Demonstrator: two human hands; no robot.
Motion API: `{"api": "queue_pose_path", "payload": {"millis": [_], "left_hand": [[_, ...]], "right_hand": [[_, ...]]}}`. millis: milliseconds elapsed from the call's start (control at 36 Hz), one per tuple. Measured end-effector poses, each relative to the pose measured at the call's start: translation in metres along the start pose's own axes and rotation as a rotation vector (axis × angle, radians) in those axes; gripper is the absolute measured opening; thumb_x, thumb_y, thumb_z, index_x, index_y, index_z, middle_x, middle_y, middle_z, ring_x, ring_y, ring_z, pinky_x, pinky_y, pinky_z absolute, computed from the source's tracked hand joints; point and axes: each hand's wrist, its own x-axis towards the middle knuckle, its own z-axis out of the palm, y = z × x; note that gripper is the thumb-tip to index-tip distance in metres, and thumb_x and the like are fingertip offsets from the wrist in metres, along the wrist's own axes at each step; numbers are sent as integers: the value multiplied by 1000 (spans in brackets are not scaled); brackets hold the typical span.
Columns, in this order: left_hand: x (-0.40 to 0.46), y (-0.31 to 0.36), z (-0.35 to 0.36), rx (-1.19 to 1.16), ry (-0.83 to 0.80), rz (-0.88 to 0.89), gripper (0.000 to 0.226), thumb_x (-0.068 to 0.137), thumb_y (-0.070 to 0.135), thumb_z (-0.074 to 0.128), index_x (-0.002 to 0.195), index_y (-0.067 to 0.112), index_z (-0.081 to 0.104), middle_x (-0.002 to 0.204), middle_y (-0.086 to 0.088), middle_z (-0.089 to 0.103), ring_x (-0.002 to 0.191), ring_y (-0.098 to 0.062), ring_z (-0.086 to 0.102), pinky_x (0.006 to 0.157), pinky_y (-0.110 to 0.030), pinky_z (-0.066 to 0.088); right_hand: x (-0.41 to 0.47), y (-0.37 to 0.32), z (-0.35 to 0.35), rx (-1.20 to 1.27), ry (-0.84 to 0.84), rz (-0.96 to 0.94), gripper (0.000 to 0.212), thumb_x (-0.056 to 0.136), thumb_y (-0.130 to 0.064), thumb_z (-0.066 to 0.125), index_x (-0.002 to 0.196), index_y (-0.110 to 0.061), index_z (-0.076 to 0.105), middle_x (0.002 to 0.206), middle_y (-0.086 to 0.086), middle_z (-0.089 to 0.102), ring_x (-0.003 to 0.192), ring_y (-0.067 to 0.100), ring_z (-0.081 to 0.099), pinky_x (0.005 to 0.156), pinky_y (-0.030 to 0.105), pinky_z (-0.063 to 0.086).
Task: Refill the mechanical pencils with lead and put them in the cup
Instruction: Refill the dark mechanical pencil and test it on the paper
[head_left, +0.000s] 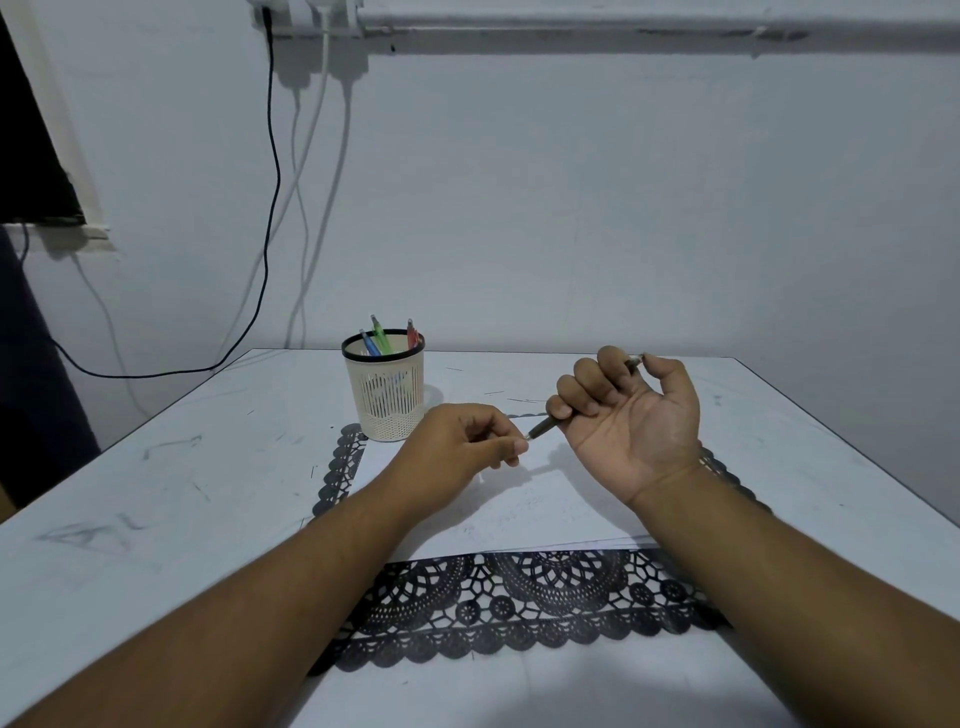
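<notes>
3 mechanical pencils already stand in the cup (383, 395): a blue one (369, 344), a green one (379, 334) and a red one (412, 334). Whether they hold fresh lead cannot be read from here, but their place in the cup suggests those 3 are finished.

A 4th, dark pencil (543, 427) is in work. The right hand (631, 423) holds it palm up, its fingers (576, 392) curled round the barrel, with the tip end sticking out beyond the little finger and the other end showing by the thumb. The left hand (462, 447) sits just beside that tip, thumb and forefinger pinched together right at it; a lead between them is too thin to make out, so I cannot say for sure that anything is held there.

By this reading the refill of the dark pencil is under way and not complete. It must then go into the cup, which stands beyond the left fingers, at the far corner of the black lace mat (519, 608) on the desk (156, 493). No other loose pencils show near either hand.
</notes>
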Motion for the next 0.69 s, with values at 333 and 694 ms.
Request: {"api": "queue_pose_path", "payload": {"millis": [333, 694], "left_hand": [[1, 3, -8, -18, -52, 4, 10, 91, 10, 75, 94, 18, 79, 84, -1, 77, 76, -7, 64, 77, -23, 52], [6, 4, -33, 74, -1, 96, 11, 93, 13, 74, 87, 21, 78, 81, 0, 75, 75, -8, 64, 74, -23, 51]], "right_hand": [[3, -2, -3, 73, 34, -6, 27, 85, -38, 46, 69, -18, 37, 66, 0, 28, 61, 19, 31, 66, 34, 37], [2, 13, 3, -371, 16, 167, 31, 107, -24, 43, 89, -9, 64, 98, 17, 73, 89, 28, 70, 76, 38, 63]]}}
